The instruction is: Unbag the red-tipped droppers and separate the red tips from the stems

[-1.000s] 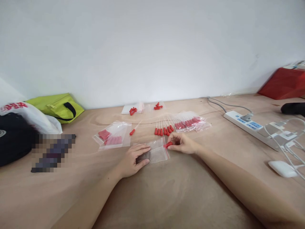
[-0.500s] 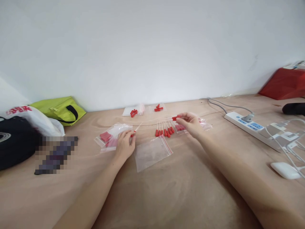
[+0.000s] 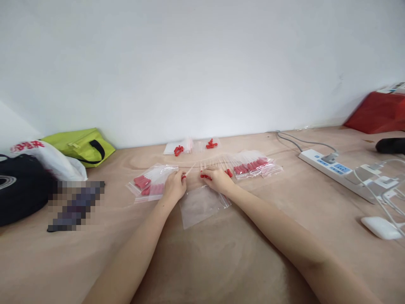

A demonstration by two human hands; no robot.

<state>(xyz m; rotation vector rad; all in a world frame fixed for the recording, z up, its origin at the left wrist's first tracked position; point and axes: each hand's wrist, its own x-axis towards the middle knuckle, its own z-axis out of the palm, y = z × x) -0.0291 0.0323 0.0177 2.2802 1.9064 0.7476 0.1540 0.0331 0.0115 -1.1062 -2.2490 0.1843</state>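
Observation:
My left hand is closed on a thin clear dropper with a red bulb, just right of a zip bag of red-bulbed droppers. My right hand lies curled over the row of loose red-bulbed droppers, fingers closed on several of them. An empty clear zip bag lies flat on the wooden table just below both hands.
Filled dropper bags lie to the right. Loose red bulbs lie near the wall. A green bag, white plastic bag and dark object are left. A power strip, cables and white mouse are right.
My left hand left the empty bag and picked up a single dropper by the left bag. My right hand lifted a dropper from the bag, then came down on the loose row.

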